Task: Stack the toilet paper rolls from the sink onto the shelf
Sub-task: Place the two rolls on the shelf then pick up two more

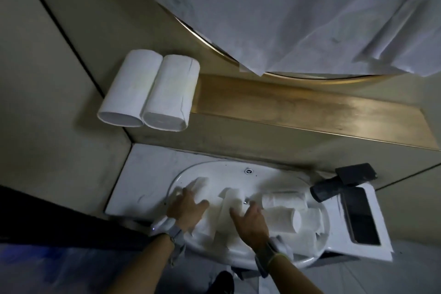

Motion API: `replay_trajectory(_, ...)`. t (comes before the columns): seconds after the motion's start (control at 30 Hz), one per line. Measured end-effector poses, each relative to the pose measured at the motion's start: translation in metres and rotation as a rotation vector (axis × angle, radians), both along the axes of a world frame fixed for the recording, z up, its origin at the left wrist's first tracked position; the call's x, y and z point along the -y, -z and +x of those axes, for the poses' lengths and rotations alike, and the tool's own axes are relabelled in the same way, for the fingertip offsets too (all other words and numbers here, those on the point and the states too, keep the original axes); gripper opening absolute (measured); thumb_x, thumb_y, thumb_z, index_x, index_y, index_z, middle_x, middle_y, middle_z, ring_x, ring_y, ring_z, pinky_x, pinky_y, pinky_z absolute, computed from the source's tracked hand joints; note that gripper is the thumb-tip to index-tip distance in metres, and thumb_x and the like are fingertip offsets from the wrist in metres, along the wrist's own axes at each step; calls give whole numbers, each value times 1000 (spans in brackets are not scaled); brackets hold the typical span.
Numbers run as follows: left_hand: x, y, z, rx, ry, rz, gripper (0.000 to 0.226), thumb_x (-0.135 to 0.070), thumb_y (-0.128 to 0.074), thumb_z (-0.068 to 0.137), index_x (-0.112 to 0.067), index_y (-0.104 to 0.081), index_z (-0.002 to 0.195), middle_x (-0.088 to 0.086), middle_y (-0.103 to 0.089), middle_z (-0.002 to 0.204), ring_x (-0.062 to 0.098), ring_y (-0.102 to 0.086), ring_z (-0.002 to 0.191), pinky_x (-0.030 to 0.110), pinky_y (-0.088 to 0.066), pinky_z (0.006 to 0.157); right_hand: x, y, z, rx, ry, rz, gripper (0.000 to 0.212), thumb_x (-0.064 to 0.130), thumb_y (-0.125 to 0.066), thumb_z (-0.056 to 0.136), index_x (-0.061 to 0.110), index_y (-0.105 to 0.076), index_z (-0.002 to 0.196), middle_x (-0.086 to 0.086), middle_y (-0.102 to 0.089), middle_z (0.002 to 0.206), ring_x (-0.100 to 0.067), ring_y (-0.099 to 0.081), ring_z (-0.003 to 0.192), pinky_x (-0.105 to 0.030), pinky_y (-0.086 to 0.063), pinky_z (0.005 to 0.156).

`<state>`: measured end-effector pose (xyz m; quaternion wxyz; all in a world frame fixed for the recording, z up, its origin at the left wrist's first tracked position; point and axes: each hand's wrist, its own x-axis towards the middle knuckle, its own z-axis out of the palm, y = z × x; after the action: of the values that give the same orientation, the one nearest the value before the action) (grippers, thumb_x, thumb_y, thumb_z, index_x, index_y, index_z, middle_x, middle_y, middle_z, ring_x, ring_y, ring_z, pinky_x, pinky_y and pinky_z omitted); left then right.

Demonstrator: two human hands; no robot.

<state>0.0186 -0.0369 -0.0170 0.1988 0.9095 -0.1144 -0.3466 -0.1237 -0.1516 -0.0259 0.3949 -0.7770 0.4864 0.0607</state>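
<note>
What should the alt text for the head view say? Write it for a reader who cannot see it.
Both the left hand and the right hand reach into a white sink full of loose toilet paper rolls. Two rolls already lie side by side at the left end of the gold shelf above.

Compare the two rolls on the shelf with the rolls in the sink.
The two shelf rolls lie neatly side by side, touching, at the left end of the shelf. The sink rolls lie jumbled at mixed angles, some with loose paper trailing. Both groups are white toilet paper.
</note>
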Motion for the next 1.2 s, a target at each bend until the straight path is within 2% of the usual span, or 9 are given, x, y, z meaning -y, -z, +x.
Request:
replay_trajectory(0.17,-24,-20,4,-302,-356,-349,50,-52,-64,85,-21,-48,122,1,-59,115,20,-60,100,38,-52,91,-3,17,30,-219,-33,41,106,64,-62,84,-2,-16,154,-24,-40,149,-40,-42,137,-45,-39,112)
replay_trajectory(0.27,-41,-26,8,-310,-513,-478,54,-56,-69,79,-21,-55,117,1,-61,115,16,-60,97,32,-55,74,-1,15,37,-254,-53,75,101,61,-66,81,-1,-24,149,-19,-46,145,-35,-49,133,-40,-42,107)
replay_trajectory(0.4,-53,-25,13,-450,-628,-589,61,-46,-78,77,-14,-54,123,8,-66,114,26,-66,99,36,-59,68,19,61,36,-189,56,182,107,67,-74,48,7,-48,133,-15,-64,119,-34,-65,108,-46,-59,90)
replay_trajectory(0.6,-68,-17,14,-613,-674,-655,54,-36,-73,83,-6,-54,124,22,-61,121,43,-61,112,56,-57,84,-6,-3,12,99,448,622,48,4,-73,86,-4,-50,127,-21,-64,108,-42,-65,96,-55,-61,74)
replay_trajectory(0.73,-85,-27,12,-681,-646,-715,46,-33,-68,88,-10,-51,125,23,-56,129,45,-57,118,57,-54,88,-34,-25,-9,262,608,739,46,15,-70,91,-15,-53,122,-29,-63,121,-46,-66,108,-46,-63,75)
replay_trajectory(0.8,-95,-37,11,-713,-631,-778,53,-33,-66,89,-8,-50,134,23,-57,131,46,-55,121,55,-55,84,-48,-42,-16,327,598,722,51,26,-73,88,-10,-59,121,-27,-66,118,-42,-68,105,-46,-59,88)
replay_trajectory(0.87,-108,-54,11,-753,-590,-840,58,-33,-66,89,-7,-49,137,25,-59,130,47,-56,120,53,-56,80,-66,-69,-19,421,555,685,47,32,-72,85,-3,-66,115,-21,-66,106,-35,-67,95,-40,-53,83)
replay_trajectory(1.0,-142,-107,8,-842,-412,-964,52,-34,-69,87,-7,-54,129,27,-65,121,47,-66,107,49,-57,75,-110,-136,-22,652,456,674,23,24,-52,100,9,-60,116,-25,-63,124,-40,-63,113,-42,-51,95)
replay_trajectory(1.2,-173,-183,-4,-578,-83,-1114,52,-44,-70,83,-11,-61,123,16,-72,109,34,-72,96,44,-58,73,-158,-251,-17,899,369,595,23,-8,-51,100,15,-52,101,4,-55,94,23,-60,65,0,-45,62)
